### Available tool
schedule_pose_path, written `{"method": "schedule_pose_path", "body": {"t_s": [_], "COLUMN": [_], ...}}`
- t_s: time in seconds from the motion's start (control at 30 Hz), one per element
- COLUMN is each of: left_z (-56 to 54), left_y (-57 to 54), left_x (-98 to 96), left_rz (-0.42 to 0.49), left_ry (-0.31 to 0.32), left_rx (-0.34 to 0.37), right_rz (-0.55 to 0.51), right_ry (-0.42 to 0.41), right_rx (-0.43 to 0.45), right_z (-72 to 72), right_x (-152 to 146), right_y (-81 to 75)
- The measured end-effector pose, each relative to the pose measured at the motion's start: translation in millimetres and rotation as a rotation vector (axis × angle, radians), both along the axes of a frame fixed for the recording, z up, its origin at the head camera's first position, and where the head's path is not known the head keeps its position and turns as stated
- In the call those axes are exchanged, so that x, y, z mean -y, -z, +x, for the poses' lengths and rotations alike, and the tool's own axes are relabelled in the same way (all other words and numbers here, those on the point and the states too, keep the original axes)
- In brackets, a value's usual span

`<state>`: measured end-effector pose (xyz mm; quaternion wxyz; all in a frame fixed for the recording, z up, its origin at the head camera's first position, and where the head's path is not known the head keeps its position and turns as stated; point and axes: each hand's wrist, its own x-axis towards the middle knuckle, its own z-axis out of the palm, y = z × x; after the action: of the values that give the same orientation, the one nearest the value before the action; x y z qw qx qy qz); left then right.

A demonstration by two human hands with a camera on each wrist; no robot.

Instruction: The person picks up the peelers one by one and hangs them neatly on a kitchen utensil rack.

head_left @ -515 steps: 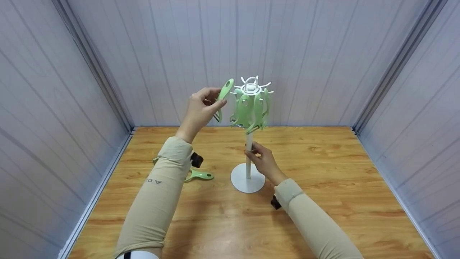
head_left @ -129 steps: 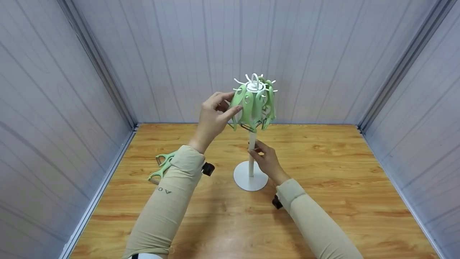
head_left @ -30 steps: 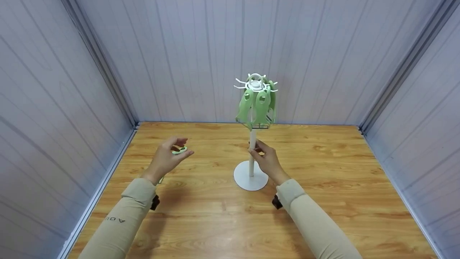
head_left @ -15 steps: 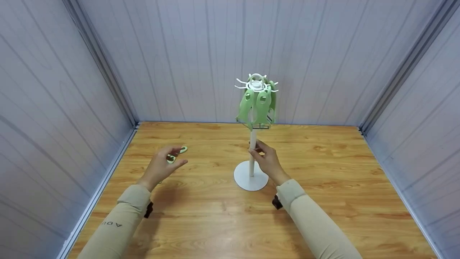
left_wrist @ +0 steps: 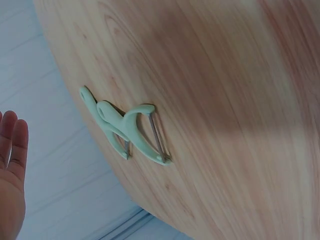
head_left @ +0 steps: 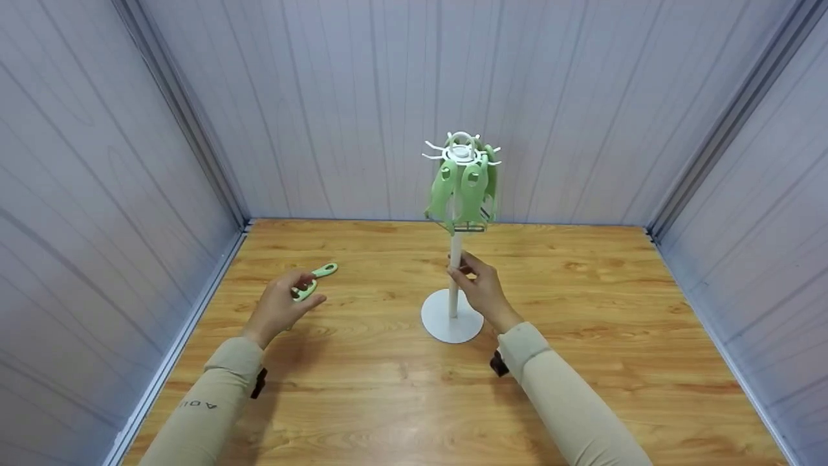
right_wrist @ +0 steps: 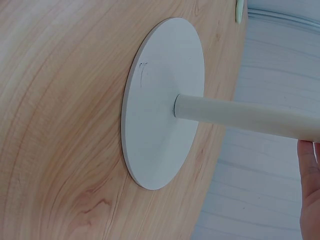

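Two green peelers lie overlapping on the table at the left; the far peeler (head_left: 326, 270) shows its handle, while the near peeler (head_left: 305, 290) is partly hidden under my left hand (head_left: 278, 305). That hand hovers over them, thumb and fingers apart. In the left wrist view its straight fingers (left_wrist: 19, 145) are clear of the near peeler (left_wrist: 134, 127), whose whole blade end shows. My right hand (head_left: 482, 288) grips the white pole (head_left: 455, 247) of an upright stand between thumb and fingers. Several green peelers (head_left: 474, 191) hang from hooks around the stand's top.
The stand's round white base (right_wrist: 155, 145) sits flat on the wooden table (head_left: 582, 310). Some white hooks (head_left: 432, 146) at the top left of the rack bear nothing. Panelled walls (head_left: 323, 110) close off the back and both sides.
Earlier my left hand hung a peeler on the rack; since then it has come down to the table peelers, sinking left and nearer. The rack has turned. My right hand stays on the pole.
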<state>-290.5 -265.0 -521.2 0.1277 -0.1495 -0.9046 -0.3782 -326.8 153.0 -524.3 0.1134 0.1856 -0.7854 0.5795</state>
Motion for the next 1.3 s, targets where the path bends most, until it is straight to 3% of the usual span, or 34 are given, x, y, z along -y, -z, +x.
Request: {"method": "schedule_pose_path", "body": {"t_s": [0.3, 0.57, 1.3], "left_z": [-3.3, -8.5, -16.9], "left_y": [1.1, 0.5, 27.2], "left_x": [12.8, 21.5, 35.8], "left_rz": [-0.072, -0.069, -0.094], "left_ry": [-0.024, -0.026, -0.115], "left_rx": [0.021, 0.031, 0.041], "right_rz": [-0.005, -0.008, 0.023], "right_ry": [-0.012, -0.003, -0.003], "right_rx": [-0.013, -0.012, -0.002], "right_z": [-0.4, -0.7, 0.9], "right_x": [0, 0, 0], "right_y": [-0.5, -0.9, -0.3]}}
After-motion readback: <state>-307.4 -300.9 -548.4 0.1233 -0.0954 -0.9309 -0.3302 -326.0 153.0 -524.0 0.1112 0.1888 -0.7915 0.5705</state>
